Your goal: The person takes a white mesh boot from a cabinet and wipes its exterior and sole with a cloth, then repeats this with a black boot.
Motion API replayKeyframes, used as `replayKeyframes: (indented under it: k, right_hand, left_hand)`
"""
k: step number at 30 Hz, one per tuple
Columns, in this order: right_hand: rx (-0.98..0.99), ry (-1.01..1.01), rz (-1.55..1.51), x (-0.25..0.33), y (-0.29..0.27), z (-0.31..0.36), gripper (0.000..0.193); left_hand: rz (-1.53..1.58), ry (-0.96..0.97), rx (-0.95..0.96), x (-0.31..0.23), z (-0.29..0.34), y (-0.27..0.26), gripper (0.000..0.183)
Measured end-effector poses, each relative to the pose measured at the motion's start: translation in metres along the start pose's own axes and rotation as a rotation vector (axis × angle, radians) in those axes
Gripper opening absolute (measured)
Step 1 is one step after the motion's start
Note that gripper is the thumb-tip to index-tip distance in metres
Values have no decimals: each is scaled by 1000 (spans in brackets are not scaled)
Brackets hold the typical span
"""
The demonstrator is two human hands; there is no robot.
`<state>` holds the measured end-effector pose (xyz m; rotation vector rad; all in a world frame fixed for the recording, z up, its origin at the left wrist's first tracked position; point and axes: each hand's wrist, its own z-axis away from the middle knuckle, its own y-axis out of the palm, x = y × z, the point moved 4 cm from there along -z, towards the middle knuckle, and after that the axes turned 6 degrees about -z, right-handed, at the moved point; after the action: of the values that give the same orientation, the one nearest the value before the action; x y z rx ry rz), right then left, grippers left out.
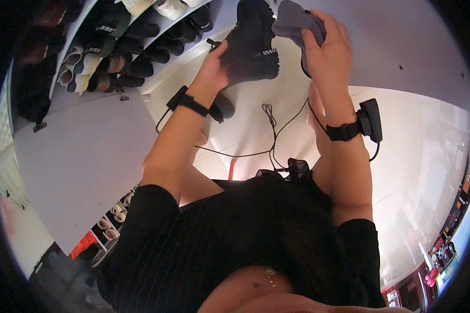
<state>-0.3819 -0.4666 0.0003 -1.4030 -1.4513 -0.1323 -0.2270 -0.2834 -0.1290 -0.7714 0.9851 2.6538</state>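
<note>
A black ankle boot (248, 49) with a ridged sole is held up in front of me, its sole side turned to the right. My left hand (214, 69) grips it at the boot's left side, fingers mostly hidden behind it. To the right, my right hand (326, 52) is closed on a folded grey cloth (296, 22), thumb on the near face. The cloth is close to the boot's upper right edge; I cannot tell whether they touch. Each wrist wears a black strap with a small device.
Shelves of several shoes (177, 34) stand at the upper left beside an open white cabinet door (81, 156). A dark shoe (223, 107) is below my left hand. Black cables (271, 151) run across the pale floor (402, 156). A white panel (402, 47) fills the upper right.
</note>
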Motion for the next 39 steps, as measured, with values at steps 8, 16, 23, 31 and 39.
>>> replayKeyframes:
  k: [8,16,23,31,39]
  right_hand:
    - [193,-198,-167,57,52,51,40]
    - [142,-279,-99,63,57,39,39]
    - [-22,-5,-141,30,35,-15,34]
    - [114,-136,-205,39,54,5,32]
    - [404,-345,-178,92,81,46,32]
  left_hand:
    - [-66,72,153,-10,110,33,49]
    - [-136,244,65,-22,119,16,47]
    - [-740,310,-45,-3,137,22,45]
    - [-1519,313,-204,-2,143,10,45]
    - [-1987,380,-102,16,131,4,42]
